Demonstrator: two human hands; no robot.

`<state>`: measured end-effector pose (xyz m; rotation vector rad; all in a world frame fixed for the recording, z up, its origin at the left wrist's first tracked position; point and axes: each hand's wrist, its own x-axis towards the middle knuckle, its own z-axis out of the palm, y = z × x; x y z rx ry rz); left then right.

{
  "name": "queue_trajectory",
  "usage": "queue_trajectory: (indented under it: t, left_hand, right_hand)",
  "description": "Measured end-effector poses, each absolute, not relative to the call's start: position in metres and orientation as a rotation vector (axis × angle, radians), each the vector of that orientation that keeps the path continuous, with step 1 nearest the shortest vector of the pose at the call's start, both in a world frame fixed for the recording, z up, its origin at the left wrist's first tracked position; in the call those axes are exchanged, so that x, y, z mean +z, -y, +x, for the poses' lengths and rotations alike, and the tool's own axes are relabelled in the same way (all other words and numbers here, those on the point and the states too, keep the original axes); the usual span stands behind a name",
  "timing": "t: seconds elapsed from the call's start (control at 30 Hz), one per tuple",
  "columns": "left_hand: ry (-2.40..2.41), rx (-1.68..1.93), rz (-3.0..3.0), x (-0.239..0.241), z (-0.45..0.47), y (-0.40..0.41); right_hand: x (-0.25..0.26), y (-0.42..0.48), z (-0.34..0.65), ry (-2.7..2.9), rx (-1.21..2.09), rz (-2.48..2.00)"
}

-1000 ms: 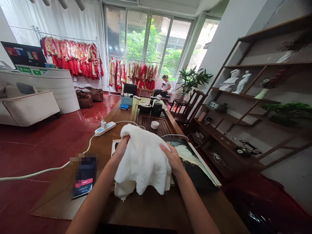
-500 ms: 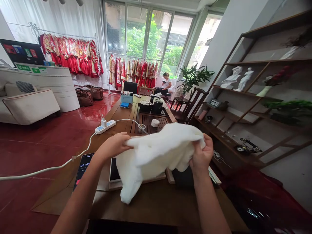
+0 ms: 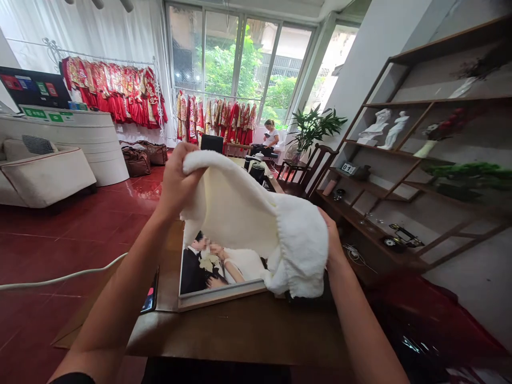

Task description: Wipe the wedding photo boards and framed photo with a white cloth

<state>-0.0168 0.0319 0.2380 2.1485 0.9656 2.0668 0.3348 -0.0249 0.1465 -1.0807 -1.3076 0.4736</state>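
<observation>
Both hands hold a fluffy white towel (image 3: pixel 256 218) up above a wooden table (image 3: pixel 240 333). My left hand (image 3: pixel 178 178) pinches the towel's upper left corner, raised high. My right hand (image 3: pixel 332 240) is wrapped inside the towel's lower right end, fingers mostly hidden by the cloth. Under the towel a framed wedding photo (image 3: pixel 218 269) lies flat on the table, its left part uncovered.
A phone (image 3: pixel 149 298) lies at the table's left edge, half hidden by my left arm. A white cable (image 3: pixel 60 278) runs off left. Teaware (image 3: pixel 256 170) stands farther along the table. A wooden shelf unit (image 3: pixel 400 176) lines the right. A person sits by the window.
My left hand has lifted the towel's corner up and the towel has swung off the photo, exposing the picture. My right hand has sunk lower with its end bunched.
</observation>
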Motion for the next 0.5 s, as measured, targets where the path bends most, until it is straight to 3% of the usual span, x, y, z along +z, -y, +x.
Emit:
queue_trajectory:
  t: [0.13,0.37,0.5]
  left_hand:
    - [-0.882,2.042,2.347,0.272,0.007,-0.047]
    - [-0.622,1.177,2.870,0.274,0.055,-0.040]
    - [-0.545,1.288,2.605,0.252,0.035,-0.043]
  right_hand:
    - [0.157,0.006,0.314,1.306,0.583,-1.039]
    - [0.215,-0.012,0.241,1.746,0.724,-0.741]
    - [0.232,-0.016,0.236,1.851,0.775,-0.860]
